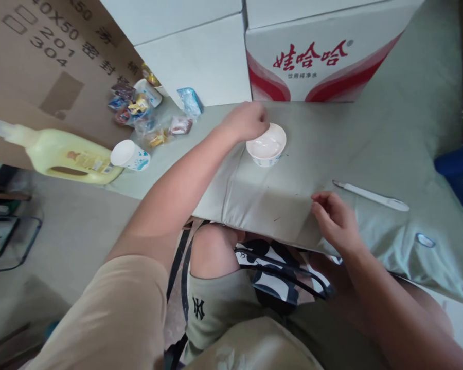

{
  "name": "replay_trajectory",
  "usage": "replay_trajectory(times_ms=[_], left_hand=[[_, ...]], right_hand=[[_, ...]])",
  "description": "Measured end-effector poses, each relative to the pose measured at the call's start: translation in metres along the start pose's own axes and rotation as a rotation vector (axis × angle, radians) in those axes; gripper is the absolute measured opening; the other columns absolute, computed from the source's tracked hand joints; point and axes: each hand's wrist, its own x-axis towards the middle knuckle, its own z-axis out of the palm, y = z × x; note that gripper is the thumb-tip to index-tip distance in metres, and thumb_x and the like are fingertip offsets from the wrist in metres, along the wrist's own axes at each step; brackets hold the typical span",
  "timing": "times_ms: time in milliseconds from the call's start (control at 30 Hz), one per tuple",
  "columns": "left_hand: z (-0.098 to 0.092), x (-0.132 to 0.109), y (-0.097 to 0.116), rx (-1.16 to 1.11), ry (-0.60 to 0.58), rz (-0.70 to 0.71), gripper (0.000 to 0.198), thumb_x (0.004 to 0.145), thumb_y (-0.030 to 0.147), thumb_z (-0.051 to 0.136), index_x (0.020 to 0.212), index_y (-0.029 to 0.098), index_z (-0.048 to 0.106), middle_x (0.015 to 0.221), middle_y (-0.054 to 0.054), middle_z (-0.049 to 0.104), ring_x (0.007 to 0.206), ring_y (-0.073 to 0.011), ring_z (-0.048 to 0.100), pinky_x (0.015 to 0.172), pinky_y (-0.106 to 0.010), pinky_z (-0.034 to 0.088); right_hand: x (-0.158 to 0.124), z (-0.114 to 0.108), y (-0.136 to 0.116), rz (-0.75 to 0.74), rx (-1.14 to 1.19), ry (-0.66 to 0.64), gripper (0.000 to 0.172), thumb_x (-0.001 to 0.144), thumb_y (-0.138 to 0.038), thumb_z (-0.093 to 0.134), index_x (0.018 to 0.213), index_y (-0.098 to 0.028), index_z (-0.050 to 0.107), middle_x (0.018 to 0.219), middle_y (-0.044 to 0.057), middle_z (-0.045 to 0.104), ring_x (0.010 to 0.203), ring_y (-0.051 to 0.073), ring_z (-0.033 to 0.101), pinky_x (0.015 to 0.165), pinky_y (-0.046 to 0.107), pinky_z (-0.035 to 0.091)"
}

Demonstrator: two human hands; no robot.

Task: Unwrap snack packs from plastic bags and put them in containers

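A white paper cup (267, 149) with a blue print stands upright on the cloth-covered table, its mouth facing me. Inside it shows something clear and shiny that I cannot make out. My left hand (249, 121) is closed at the cup's far left rim, fingers curled down; whatever they hold is hidden. Close to the table's front edge, my right hand (337, 218) hovers with half-bent fingers, a small gap between thumb and forefinger, and nothing visible in it. A white-handled craft knife (371, 196) lies just to its right.
White cartons (306, 61) line the back. At left are a yellow detergent bottle (71, 154), another paper cup (131, 155) tipped toward it, and several wrapped snacks (139, 108). A small oval sticker (425, 240) and a dark blue object (459, 172) lie at right.
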Motion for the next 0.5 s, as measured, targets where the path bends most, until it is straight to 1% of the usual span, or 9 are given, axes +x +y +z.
replay_trajectory(times_ms=[33,100,167,233,300,367,433,500], left_hand=[[-0.006,-0.006,-0.015,-0.027,0.077,-0.02,0.014,0.083,0.023,0.062,0.08,0.023,0.075,0.076,-0.004,0.074,0.097,-0.0264,0.07,0.085,-0.039,0.049],[-0.016,-0.02,-0.057,-0.085,0.269,-0.094,0.018,0.09,0.028,0.058,0.086,0.026,0.076,0.08,-0.004,0.075,0.1,-0.0258,0.068,0.087,-0.04,0.047],[-0.024,-0.033,-0.111,-0.086,0.411,-0.223,0.016,0.09,0.029,0.059,0.087,0.028,0.075,0.082,-0.004,0.075,0.097,-0.0258,0.066,0.086,-0.04,0.046],[-0.031,-0.046,-0.171,-0.055,0.485,-0.372,0.014,0.09,0.029,0.06,0.089,0.029,0.074,0.084,-0.003,0.074,0.094,-0.0251,0.064,0.085,-0.039,0.046],[-0.039,-0.058,-0.229,0.004,0.482,-0.507,0.016,0.09,0.026,0.063,0.101,0.027,0.074,0.091,-0.001,0.075,0.093,-0.022,0.06,0.088,-0.037,0.045],[-0.05,-0.065,-0.279,0.066,0.477,-0.586,0.027,0.093,0.023,0.063,0.119,0.023,0.071,0.101,0.0,0.074,0.094,-0.0184,0.053,0.094,-0.035,0.043],[-0.06,-0.064,-0.319,0.109,0.47,-0.641,0.032,0.098,0.021,0.06,0.129,0.019,0.066,0.11,-0.001,0.072,0.096,-0.017,0.047,0.1,-0.037,0.042],[-0.067,-0.054,-0.35,0.124,0.44,-0.693,0.033,0.099,0.02,0.06,0.132,0.017,0.063,0.117,-0.003,0.068,0.099,-0.0173,0.043,0.105,-0.042,0.04]], right_hand=[[-0.004,0.002,-0.003,-0.048,-0.042,-0.008,0.016,0.092,-0.035,0.058,0.096,-0.022,0.067,0.076,0.003,0.068,0.066,0.019,0.064,0.063,0.032,0.05],[-0.011,0.01,-0.008,-0.135,-0.125,-0.023,0.014,0.094,-0.032,0.057,0.094,-0.022,0.067,0.075,0.003,0.069,0.067,0.019,0.066,0.063,0.031,0.051],[-0.017,0.02,-0.014,-0.212,-0.183,-0.039,0.013,0.095,-0.029,0.056,0.094,-0.022,0.067,0.075,0.002,0.071,0.066,0.018,0.067,0.061,0.029,0.051],[-0.019,0.032,-0.019,-0.283,-0.227,-0.07,0.012,0.096,-0.027,0.055,0.092,-0.022,0.066,0.074,0.002,0.07,0.064,0.016,0.067,0.059,0.027,0.051],[-0.02,0.039,-0.022,-0.322,-0.273,-0.109,0.013,0.097,-0.028,0.056,0.089,-0.023,0.065,0.072,0.001,0.069,0.06,0.016,0.066,0.057,0.026,0.051],[-0.021,0.043,-0.024,-0.305,-0.322,-0.115,0.015,0.099,-0.031,0.056,0.09,-0.023,0.065,0.071,0.001,0.069,0.059,0.016,0.066,0.055,0.027,0.051],[-0.023,0.043,-0.023,-0.261,-0.365,-0.095,0.017,0.1,-0.034,0.055,0.09,-0.023,0.064,0.07,0.001,0.069,0.057,0.017,0.067,0.053,0.027,0.051],[-0.027,0.043,-0.021,-0.205,-0.406,-0.102,0.019,0.1,-0.039,0.057,0.091,-0.024,0.064,0.07,0.002,0.069,0.056,0.018,0.065,0.05,0.029,0.05]])
